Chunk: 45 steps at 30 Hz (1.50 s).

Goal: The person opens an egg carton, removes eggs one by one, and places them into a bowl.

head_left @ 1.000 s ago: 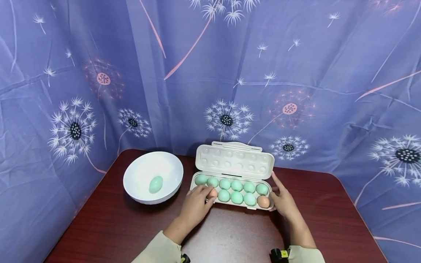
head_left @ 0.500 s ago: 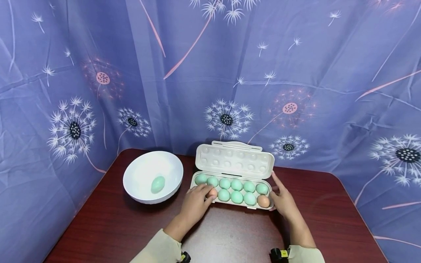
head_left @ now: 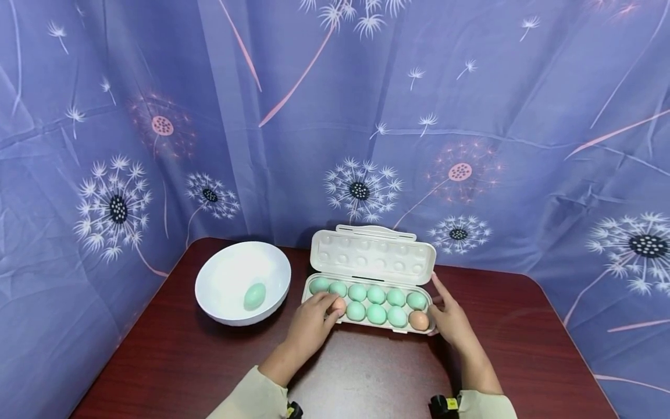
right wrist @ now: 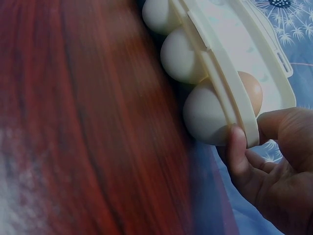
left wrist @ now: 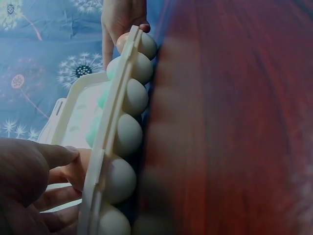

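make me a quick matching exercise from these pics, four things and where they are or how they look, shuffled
1. left hand
2. right hand
3. bowl
4. lid

A. white, with one green egg inside
B. open, in front of the curtain
C. at the right end of the carton
D. pinching a brown egg

Pairs: 1-D, 2-C, 3-A, 4-B

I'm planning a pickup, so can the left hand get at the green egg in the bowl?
Probably yes: the left hand is near the open bowl, and nothing covers the green egg, though the fingers pinch a brown egg in the carton.
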Motion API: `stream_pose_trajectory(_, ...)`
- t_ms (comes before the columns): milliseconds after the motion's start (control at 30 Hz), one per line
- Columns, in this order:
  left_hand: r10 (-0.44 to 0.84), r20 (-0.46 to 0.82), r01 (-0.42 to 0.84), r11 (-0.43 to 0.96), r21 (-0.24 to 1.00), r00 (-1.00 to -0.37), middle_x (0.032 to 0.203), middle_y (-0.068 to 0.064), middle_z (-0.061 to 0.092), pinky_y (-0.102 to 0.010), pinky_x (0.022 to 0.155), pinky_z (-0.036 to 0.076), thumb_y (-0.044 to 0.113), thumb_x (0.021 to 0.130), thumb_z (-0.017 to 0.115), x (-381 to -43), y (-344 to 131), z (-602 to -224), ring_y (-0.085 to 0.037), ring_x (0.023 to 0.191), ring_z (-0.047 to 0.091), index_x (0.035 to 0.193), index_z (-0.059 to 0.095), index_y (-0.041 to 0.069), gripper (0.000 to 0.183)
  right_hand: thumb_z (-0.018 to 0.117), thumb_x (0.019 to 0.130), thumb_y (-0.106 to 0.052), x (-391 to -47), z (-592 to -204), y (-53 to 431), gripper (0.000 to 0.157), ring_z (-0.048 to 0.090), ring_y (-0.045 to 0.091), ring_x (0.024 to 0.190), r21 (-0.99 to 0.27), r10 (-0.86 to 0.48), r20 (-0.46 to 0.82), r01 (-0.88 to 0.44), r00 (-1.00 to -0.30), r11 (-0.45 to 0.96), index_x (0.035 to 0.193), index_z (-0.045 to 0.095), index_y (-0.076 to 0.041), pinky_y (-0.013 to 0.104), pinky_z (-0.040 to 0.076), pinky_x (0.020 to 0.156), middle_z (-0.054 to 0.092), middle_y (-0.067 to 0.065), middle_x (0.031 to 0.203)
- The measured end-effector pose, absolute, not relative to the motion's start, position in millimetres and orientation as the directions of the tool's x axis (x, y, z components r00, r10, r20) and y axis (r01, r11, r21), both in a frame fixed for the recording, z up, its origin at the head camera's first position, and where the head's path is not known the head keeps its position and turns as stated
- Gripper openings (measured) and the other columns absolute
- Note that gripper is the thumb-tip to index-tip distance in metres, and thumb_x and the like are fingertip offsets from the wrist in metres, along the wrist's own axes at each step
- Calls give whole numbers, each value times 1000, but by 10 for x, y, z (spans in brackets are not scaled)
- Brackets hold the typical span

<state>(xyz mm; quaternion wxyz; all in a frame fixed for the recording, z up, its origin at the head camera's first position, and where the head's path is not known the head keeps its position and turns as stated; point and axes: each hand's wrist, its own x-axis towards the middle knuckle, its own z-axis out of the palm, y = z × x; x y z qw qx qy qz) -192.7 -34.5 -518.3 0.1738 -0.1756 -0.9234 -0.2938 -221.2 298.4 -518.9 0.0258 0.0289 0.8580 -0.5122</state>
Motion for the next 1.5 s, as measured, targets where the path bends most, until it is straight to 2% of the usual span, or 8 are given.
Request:
stream_pose_trajectory(167,204,413,411,756,510,-887,121,-7,69,-40,84,58,28,95,70,-1904,-372,-5110,-21,94,71,127,69,8,38,47,98,2,-2215,-5205,2985,80,62,22,63,-878,22,-79,80,-997,471,162,18,-36,41,59,50,55,31,125)
stream_pose_trajectory(367,174,417,396,745,537,-892,125,-7,68,-43,90,57,24,94,71,-1896,-414,-4970,-27,107,70,130,67,7,41,47,98,2,-2213,-5204,2986,80,63,21,63,-879,21,-72,73,-997,471,162,18,-36,41,59,50,56,31,125)
stream_pose_trajectory(667,102,467,391,716,579,-878,126,-8,66,-43,92,56,24,95,71,-1900,-536,-4769,-25,115,68,132,66,7,41,46,97,3,-2210,-5184,2980,80,62,20,61,-871,23,-63,66,-998,488,162,18,-33,40,59,49,56,32,125)
stream_pose_trajectory(900,45,447,350,694,629,-894,127,-10,65,-44,94,56,27,97,68,-1938,-679,-4668,-28,114,68,135,64,8,43,46,97,3,-2212,-5191,2982,80,62,19,60,-872,21,-66,68,-998,485,162,18,-34,40,59,49,56,31,125)
stream_pose_trajectory(1200,-30,470,328,676,660,-882,126,-18,66,-47,89,58,20,95,70,-2019,-918,-4575,-33,112,68,132,64,1,42,46,97,3,-2204,-5196,2984,80,62,20,60,-872,20,-61,63,-998,485,162,17,-33,40,59,49,55,31,124)
stream_pose_trajectory(1333,-61,436,283,677,679,-898,129,-17,64,-48,90,57,20,96,68,-2042,-1029,-4532,-33,115,67,135,63,1,43,46,97,3,-2196,-5189,2980,80,62,20,59,-870,19,-56,58,-998,489,162,17,-33,40,58,49,56,31,123)
stream_pose_trajectory(1500,-93,423,247,691,679,-901,129,-18,64,-46,88,58,19,96,68,-2081,-1165,-4516,-32,110,67,134,62,0,43,46,97,3,-2193,-5186,2973,80,62,20,59,-868,19,-52,54,-998,493,162,17,-33,40,58,49,56,31,123)
